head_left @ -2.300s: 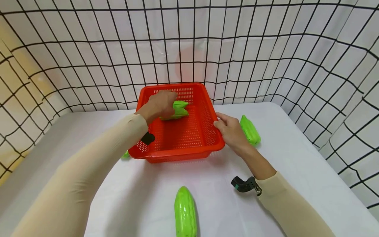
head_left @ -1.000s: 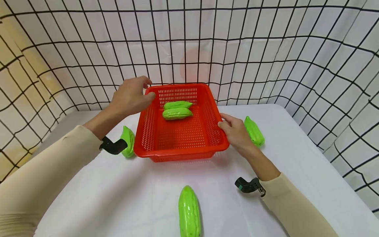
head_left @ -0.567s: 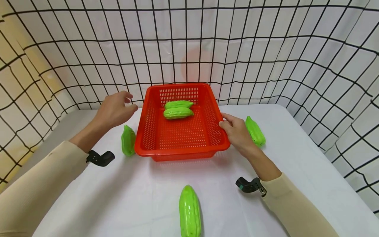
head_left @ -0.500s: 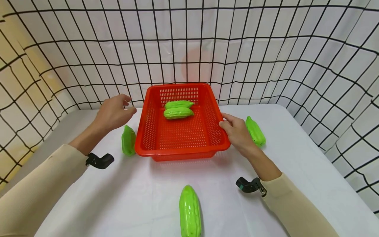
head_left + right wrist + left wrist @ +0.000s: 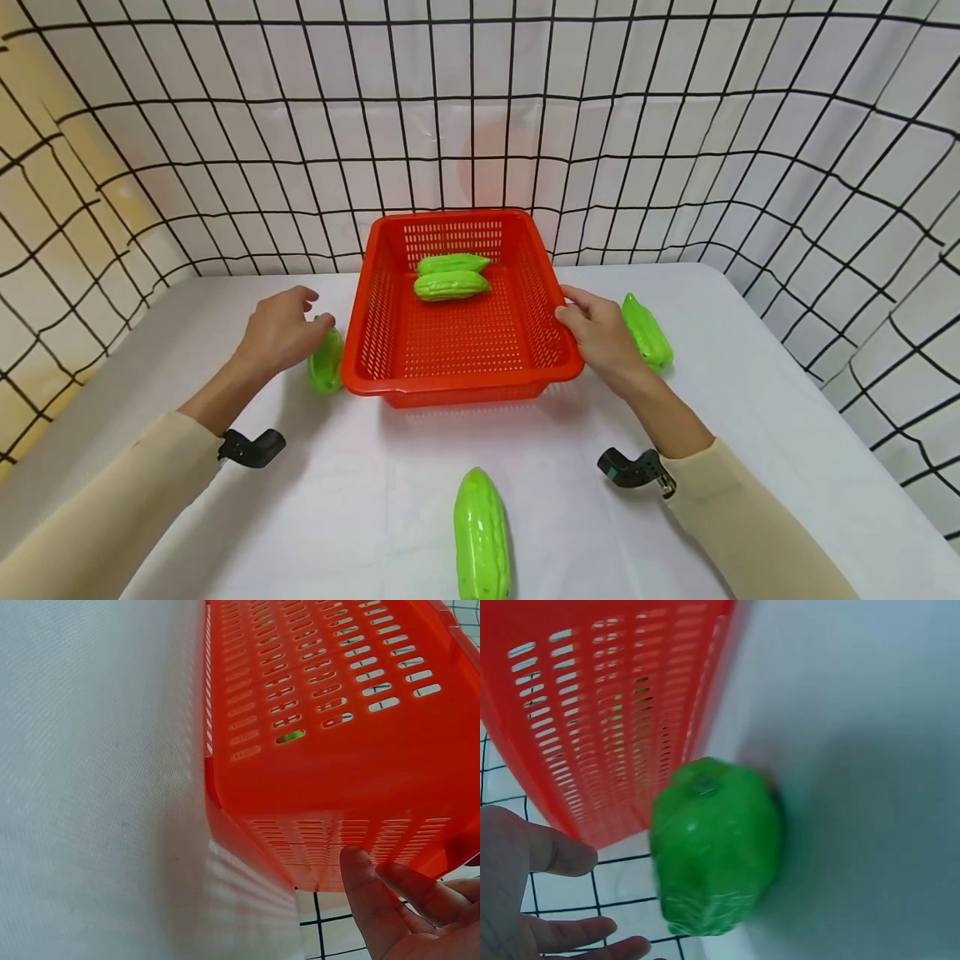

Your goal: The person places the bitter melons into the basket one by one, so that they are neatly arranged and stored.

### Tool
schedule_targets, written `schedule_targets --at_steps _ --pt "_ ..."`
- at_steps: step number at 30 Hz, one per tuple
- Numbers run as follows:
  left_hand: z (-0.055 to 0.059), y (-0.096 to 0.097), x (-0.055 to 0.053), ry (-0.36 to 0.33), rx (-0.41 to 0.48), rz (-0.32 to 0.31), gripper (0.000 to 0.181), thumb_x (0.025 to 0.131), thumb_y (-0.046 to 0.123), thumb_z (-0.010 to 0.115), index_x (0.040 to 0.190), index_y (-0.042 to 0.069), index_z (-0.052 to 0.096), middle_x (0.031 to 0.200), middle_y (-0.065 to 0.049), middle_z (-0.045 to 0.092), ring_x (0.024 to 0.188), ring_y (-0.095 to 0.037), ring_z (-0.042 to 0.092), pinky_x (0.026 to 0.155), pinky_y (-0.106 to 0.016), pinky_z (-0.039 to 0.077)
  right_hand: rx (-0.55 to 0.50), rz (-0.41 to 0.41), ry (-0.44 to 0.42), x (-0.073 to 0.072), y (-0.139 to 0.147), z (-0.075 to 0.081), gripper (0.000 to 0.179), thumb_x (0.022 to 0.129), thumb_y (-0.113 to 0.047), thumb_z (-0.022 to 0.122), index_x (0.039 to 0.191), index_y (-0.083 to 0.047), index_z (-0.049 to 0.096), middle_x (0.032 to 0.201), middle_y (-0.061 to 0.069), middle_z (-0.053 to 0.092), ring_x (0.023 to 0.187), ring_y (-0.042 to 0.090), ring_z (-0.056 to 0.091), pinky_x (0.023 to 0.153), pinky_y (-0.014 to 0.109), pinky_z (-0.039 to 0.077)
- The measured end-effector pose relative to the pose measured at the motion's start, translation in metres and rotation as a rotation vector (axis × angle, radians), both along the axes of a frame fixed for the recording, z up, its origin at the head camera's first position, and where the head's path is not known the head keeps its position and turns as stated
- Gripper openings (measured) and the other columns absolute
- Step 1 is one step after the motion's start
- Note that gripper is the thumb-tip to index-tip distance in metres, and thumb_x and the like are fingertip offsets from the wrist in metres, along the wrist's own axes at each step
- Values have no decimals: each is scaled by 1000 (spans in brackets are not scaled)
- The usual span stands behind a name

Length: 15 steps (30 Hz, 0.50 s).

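In the head view my left hand (image 5: 279,335), fingers spread and loosely bent, hovers over the far end of a green bitter gourd (image 5: 326,371) on the table, left of the red basket. The left wrist view has this green bitter gourd (image 5: 716,847) close beside the basket wall, with thumb and fingers apart and nothing between them. My right hand (image 5: 600,337) grips the right rim of the red plastic basket (image 5: 465,342), thumb over the rim, fingers on the outer side. Two bitter gourds (image 5: 452,286) lie side by side inside the basket, toward its far left.
Another bitter gourd (image 5: 647,333) lies right of the basket, behind my right hand. A longer one (image 5: 482,537) lies near the front, cut by the view's lower edge. Black wire mesh (image 5: 510,158) stands around the white table (image 5: 390,517) at the back and sides.
My left hand has come out of the basket, moved left over its rim, and lowered toward the gourd at the left. My right hand keeps its hold on the basket rim.
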<state>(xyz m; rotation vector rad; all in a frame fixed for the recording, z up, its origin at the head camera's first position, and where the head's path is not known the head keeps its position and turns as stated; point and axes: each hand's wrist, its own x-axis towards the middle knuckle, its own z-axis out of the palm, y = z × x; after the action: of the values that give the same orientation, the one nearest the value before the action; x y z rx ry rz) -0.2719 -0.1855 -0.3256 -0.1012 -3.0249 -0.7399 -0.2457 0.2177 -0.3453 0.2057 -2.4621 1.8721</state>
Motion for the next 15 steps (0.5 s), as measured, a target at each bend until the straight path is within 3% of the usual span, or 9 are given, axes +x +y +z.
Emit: schedule_targets --at_steps 10,15 --pt "-20 -4 9 -39 -23 11 64 96 36 56 135 -14 52 127 -32 61 108 -44 60 81 -52 56 -4 -4 -7 0 0 0 48 105 -13 47 151 1 43 133 22 62 112 37 66 84 31 59" --pt "-28 -3 11 -61 -16 49 52 94 36 60 117 -11 61 98 -22 64 84 -32 61 60 -33 53 -3 -6 -9 1 0 0 47 105 -13 47 151 1 45 132 22 62 111 37 67 83 30 59"
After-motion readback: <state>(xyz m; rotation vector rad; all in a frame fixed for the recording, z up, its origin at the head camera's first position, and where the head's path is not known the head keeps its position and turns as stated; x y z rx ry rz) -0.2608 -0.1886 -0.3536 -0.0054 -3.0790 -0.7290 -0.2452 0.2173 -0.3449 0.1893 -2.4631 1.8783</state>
